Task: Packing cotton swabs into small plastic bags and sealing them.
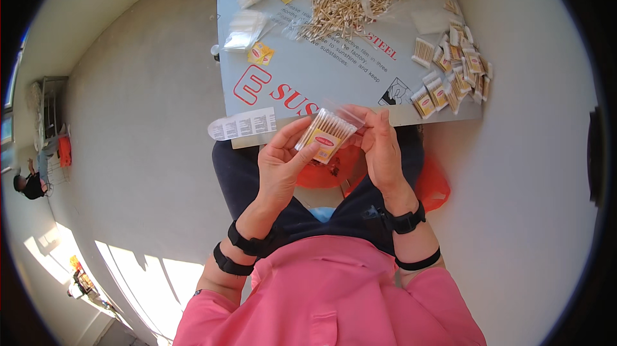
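A small clear plastic bag of cotton swabs (326,134) with a yellow and red card inside is held above my lap, at the table's near edge. My left hand (281,165) grips it from the left, thumb lying across the card. At the bag's upper right end, the fingers of my right hand (380,148) pinch the loose clear plastic. The swabs stand side by side in the bag, white tips upward. Just left of it, a strip of printed white labels (243,125) hangs over the table edge.
The table (308,70) bears a heap of loose cotton swabs (347,15) at the back. Empty clear bags (245,30) and yellow cards (261,54) lie left; filled swab bags (457,66) are piled right. Below is a red plastic bag (433,185). Another person (32,184) is far left.
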Available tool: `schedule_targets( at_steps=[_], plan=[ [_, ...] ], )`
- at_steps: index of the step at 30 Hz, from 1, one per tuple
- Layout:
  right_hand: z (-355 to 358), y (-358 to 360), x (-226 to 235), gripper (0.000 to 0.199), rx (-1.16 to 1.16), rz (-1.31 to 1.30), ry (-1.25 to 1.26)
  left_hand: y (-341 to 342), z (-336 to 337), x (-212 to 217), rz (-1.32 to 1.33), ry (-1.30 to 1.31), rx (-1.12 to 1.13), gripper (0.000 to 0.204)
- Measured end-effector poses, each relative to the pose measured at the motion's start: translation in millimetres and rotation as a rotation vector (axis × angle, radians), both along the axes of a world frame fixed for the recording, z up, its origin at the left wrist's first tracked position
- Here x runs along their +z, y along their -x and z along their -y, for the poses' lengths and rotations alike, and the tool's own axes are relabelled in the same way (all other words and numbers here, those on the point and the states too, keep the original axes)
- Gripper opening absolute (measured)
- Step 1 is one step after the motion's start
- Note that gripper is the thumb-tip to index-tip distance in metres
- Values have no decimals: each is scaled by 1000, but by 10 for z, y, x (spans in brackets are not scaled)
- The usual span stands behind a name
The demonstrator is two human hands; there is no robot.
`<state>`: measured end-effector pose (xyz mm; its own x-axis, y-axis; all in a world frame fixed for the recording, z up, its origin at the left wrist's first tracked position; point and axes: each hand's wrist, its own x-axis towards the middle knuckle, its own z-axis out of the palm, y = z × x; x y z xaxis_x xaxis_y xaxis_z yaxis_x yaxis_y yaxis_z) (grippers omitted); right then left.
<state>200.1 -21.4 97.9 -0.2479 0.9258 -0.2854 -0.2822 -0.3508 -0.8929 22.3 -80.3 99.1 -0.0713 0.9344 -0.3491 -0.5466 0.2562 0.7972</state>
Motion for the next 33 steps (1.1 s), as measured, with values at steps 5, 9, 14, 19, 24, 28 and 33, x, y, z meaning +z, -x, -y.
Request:
schedule_targets(
  at_steps=[5, 9, 14, 19, 24, 28, 33],
  plan=[
    [286, -45, 446, 31, 12, -10, -43, -162, 267, 363, -113, -162, -45, 51],
    [586, -74, 713, 21, -160, -208, -35, -274, 556, 537, -7, -211, -67, 50],
    [922, -248, 936, 20, -91, -157, -241, -328, 889, 780, -140, -365, -24, 42],
    [1279, -286, 1047, 16, -137, -407, -314, -515, 1109, 1111, 72, -538, 32, 34],
    [1538, -192, 1059, 10, -128, -455, -428, -567, 1328, 1328, 19, -533, 54, 29],
    [1659, -197, 1015, 15, -122, -527, -416, -644, 1416, 1441, 34, -420, 106, 30],
    [1833, -158, 1055, 24, -63, -758, -63, -913, 1419, 1490, -74, -696, 115, 36]
  ],
)
